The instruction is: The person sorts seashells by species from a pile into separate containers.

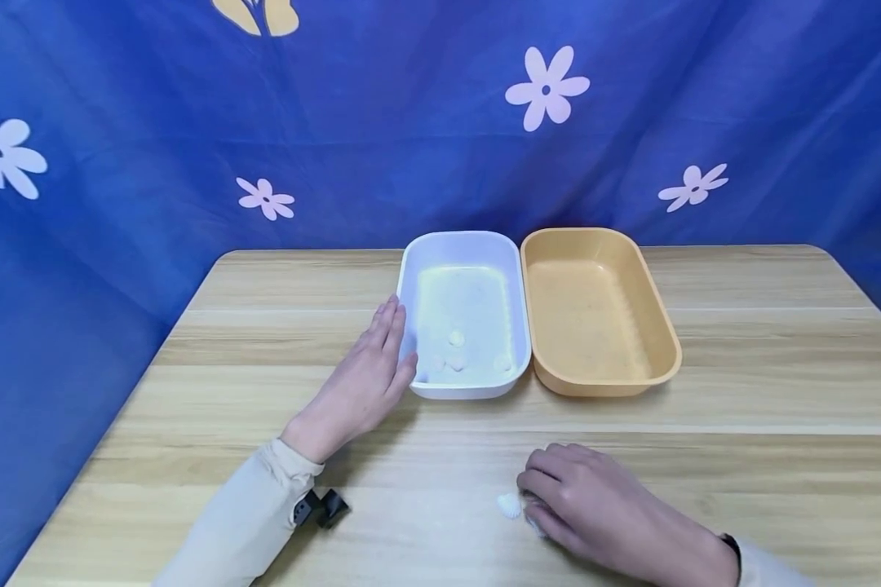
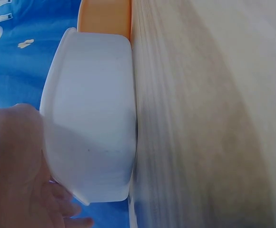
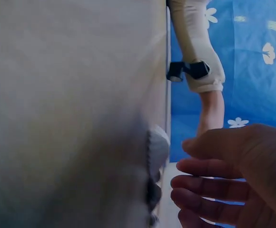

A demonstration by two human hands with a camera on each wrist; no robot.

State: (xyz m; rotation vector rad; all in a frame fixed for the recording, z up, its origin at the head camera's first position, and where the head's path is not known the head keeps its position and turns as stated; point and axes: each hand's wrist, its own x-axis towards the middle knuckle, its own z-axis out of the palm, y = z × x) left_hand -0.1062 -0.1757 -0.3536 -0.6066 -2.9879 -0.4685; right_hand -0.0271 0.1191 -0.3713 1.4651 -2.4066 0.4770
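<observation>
My left hand [image 1: 360, 383] lies along the left wall of a white tray [image 1: 464, 392], fingers straight. The left wrist view has this hand [image 2: 19, 161] beside the tray's outer wall [image 2: 93, 90]. Several small pale shells [image 1: 457, 338] lie inside, towards the tray's front. Low over the table, my right hand [image 1: 602, 514] is beside a white shell [image 1: 509, 505], with another pale piece [image 1: 536, 527] partly under its thumb. Seen from the right wrist, this hand [image 3: 223, 175] has bent fingers apart from the shells [image 3: 158, 147] on the table, holding nothing visible.
An orange tray [image 1: 602, 390] stands against the white tray's right side. Both stand on a wooden table [image 1: 264, 383], near its back edge. Behind hangs a blue cloth [image 1: 396, 106] with flowers. A small black device [image 1: 319, 507] is on my left wrist.
</observation>
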